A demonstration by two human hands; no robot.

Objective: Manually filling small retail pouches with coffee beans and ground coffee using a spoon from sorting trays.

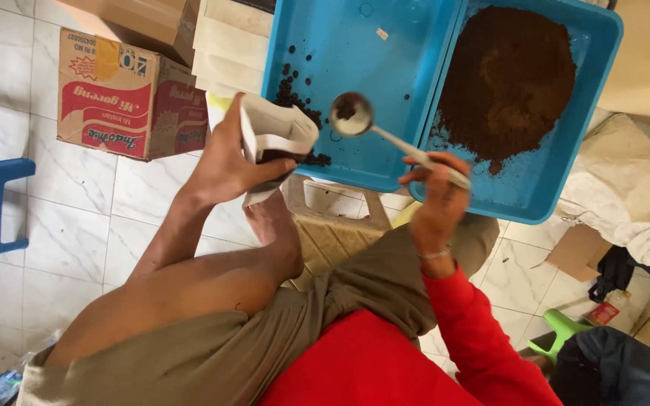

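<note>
Pinching the long handle between fingers and thumb, the right hand [438, 197] holds a shiny metal spoon [353, 115]. The spoon's round bowl sits over the near edge of the left blue tray [347, 45], with a little dark stuff in it. The left hand [223, 162] is wrapped tight around a small white bag [276, 139]. The bag's mouth is open and tipped toward the spoon, and something dark shows inside. The bag is just beside the spoon bowl, at the near left corner of that tray.

Closest of all are the person's red sleeve [483, 331] and tan shorts [189, 361], with a bare knee raised up below the left hand.

Farther off, dark beans [295, 101] lie scattered by the near left corner of the left blue tray. The right blue tray [566, 173] touches it side by side and holds a big heap of brown powder [509, 75]. A red and white cardboard box [126, 94] stands on the white tile floor [9, 128] to the left. A white sack [626, 195] lies to the right.
</note>
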